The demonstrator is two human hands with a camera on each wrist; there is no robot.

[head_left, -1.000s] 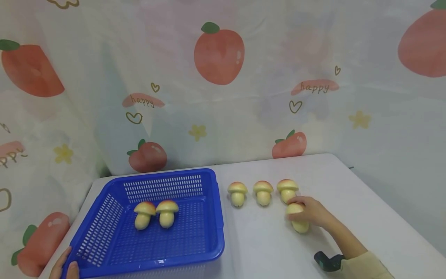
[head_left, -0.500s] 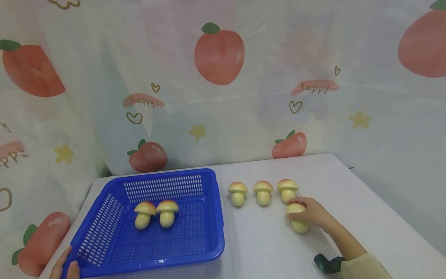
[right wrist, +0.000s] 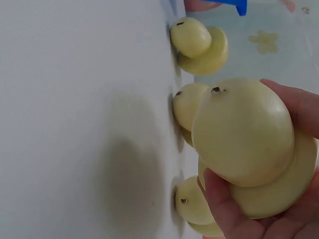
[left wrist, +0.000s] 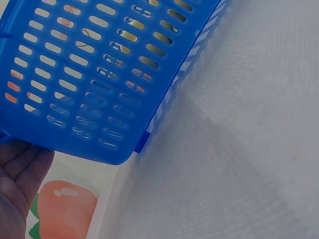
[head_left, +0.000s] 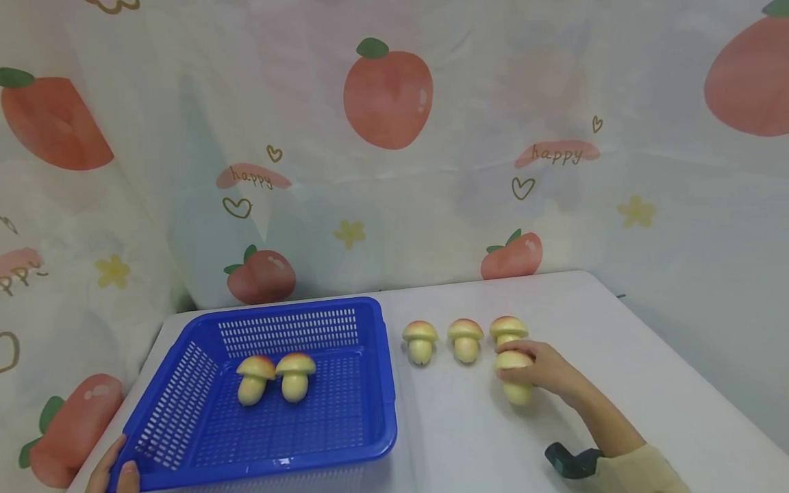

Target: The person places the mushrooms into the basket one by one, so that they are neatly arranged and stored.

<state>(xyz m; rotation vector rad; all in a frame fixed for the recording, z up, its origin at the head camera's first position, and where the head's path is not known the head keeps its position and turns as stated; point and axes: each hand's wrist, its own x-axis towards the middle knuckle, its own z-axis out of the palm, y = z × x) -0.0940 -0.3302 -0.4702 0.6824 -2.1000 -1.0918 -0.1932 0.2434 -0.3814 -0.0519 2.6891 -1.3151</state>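
Note:
My right hand (head_left: pixel 551 375) grips a cream mushroom-shaped piece with a reddish cap, the held mushroom (head_left: pixel 516 392). In the right wrist view, this mushroom (right wrist: pixel 244 132) hangs above the table, apart from its shadow, with thumb and fingers (right wrist: pixel 224 204) around its cap. At the lower left, my left hand (head_left: pixel 107 472) holds the near-left corner of a blue plastic basket (head_left: pixel 388 404); seen from the left wrist, its fingers (left wrist: pixel 35 172) lie against the outside below the rim. Two similar mushrooms (head_left: pixel 294 378) lie inside the basket.
On the white table (head_left: pixel 456 431), three more mushrooms form a row right of the basket: a left one (head_left: pixel 420 342), a middle one (head_left: pixel 466 341) and a right one (head_left: pixel 508 329), partly hidden by my right hand. A fruit-print curtain (head_left: pixel 431 205) hangs behind.
My right hand has lifted the mushroom off the table and moved it slightly left. The left hand and the basket have stayed in place.

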